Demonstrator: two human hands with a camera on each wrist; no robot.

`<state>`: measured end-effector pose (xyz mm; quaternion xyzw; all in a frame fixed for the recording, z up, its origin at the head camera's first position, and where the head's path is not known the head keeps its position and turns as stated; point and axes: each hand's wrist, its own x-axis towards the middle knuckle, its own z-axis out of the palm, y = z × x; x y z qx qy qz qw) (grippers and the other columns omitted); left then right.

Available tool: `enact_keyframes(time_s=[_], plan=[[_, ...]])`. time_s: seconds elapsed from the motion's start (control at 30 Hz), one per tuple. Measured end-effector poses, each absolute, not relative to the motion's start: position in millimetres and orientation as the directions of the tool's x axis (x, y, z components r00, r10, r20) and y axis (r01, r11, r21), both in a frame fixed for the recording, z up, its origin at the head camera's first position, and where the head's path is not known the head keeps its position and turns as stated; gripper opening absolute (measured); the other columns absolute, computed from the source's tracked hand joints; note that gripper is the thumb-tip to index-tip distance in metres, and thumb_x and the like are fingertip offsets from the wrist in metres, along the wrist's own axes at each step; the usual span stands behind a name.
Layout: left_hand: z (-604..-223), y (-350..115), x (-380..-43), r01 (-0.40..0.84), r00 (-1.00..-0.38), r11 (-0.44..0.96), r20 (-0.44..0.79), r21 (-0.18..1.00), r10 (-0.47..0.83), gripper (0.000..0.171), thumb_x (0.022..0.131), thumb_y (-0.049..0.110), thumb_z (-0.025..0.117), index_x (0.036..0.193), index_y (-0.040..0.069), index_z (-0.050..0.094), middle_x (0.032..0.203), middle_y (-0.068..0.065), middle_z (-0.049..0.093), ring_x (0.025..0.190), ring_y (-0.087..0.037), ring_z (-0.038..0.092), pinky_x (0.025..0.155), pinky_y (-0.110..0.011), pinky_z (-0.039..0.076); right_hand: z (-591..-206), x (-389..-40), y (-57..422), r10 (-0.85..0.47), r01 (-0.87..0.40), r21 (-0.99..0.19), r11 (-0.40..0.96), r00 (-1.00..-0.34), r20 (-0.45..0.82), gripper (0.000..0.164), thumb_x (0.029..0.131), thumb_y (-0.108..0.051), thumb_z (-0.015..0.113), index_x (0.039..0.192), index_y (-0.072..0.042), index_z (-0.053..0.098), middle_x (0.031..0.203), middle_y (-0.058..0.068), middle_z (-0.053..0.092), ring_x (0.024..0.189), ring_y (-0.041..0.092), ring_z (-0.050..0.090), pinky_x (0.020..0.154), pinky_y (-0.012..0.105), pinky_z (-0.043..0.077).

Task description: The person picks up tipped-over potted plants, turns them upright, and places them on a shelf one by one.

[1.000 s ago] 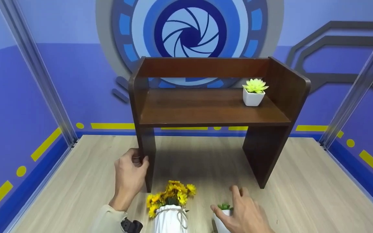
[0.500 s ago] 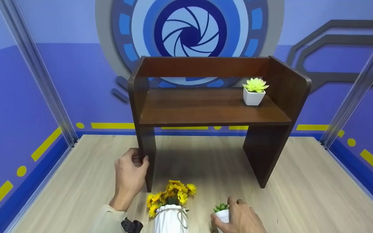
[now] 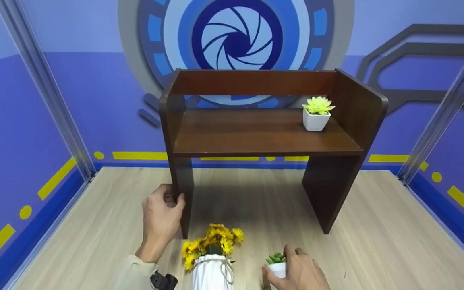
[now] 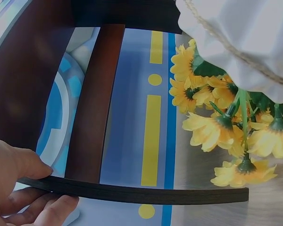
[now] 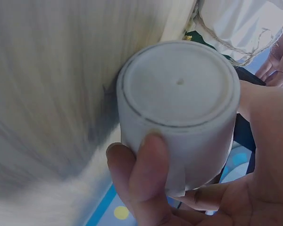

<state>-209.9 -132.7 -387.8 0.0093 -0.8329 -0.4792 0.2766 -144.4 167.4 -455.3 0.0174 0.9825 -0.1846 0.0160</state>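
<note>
My left hand (image 3: 161, 217) grips the left side panel of a dark brown wooden desk shelf (image 3: 256, 137). The left wrist view shows the thumb on one face of that panel (image 4: 155, 194) and the fingers on the other. Near the front, my right hand (image 3: 303, 272) holds a small white round pot (image 3: 277, 269) with a green succulent (image 3: 275, 258) in it. Its smooth bottom faces the right wrist camera, and fingers (image 5: 151, 179) curl round the pot's side; the plant is hidden there. Between the hands is a white vase (image 3: 212, 274) tied with twine, holding yellow flowers (image 3: 216, 241).
On the right end of the shelf board sits a white square pot (image 3: 315, 121) with a pale green succulent. A light wood tabletop (image 3: 389, 225) lies beneath everything. Blue patterned walls (image 3: 107, 100) with metal corner posts enclose the back and sides.
The right hand has drawn slightly toward me and closed round the pot, whose succulent now shows more fully and leans upright into view. Left hand, shelf and vase stay put.
</note>
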Motion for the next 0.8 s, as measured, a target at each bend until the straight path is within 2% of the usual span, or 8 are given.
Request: enact_keyframes(time_s=[0.27, 0.53, 0.8], plan=[[-388, -132, -211, 0.215, -0.855, 0.541, 0.425, 0.813, -0.299, 0.020, 0.089, 0.011, 0.073, 0.106, 0.001, 0.072, 0.095, -0.013, 0.076, 0.082, -0.022, 0.073, 0.069, -0.023, 0.057, -449, -141, 171, 0.016, -0.003, -0.408, 0.913, -0.999, 0.043, 0.062, 0.072, -0.059, 0.082, 0.097, -0.011, 0.051, 0.084, 0.007, 0.057, 0.067, 0.022, 0.060, 0.057, 0.039, 0.051], [-389, -132, -211, 0.213, -0.859, 0.533, 0.417, 0.819, -0.298, 0.020, 0.089, 0.012, 0.074, 0.106, 0.001, 0.072, 0.094, -0.012, 0.076, 0.081, -0.022, 0.073, 0.069, -0.023, 0.056, -439, -143, 166, 0.096, 0.111, -0.481, 0.870, -0.994, -0.056, 0.071, 0.069, -0.061, 0.085, 0.105, -0.011, 0.051, 0.090, 0.006, 0.060, 0.074, 0.018, 0.062, 0.067, 0.038, 0.056], [-388, -133, -211, 0.216, -0.858, 0.531, 0.418, 0.820, -0.297, 0.020, 0.089, 0.011, 0.074, 0.106, 0.001, 0.072, 0.094, -0.013, 0.076, 0.081, -0.022, 0.073, 0.068, -0.023, 0.057, -429, -139, 166, 0.103, 0.088, -0.519, 0.850, -0.995, -0.001, 0.076, 0.068, -0.064, 0.085, 0.111, -0.012, 0.049, 0.093, 0.006, 0.059, 0.075, 0.017, 0.058, 0.065, 0.036, 0.052]])
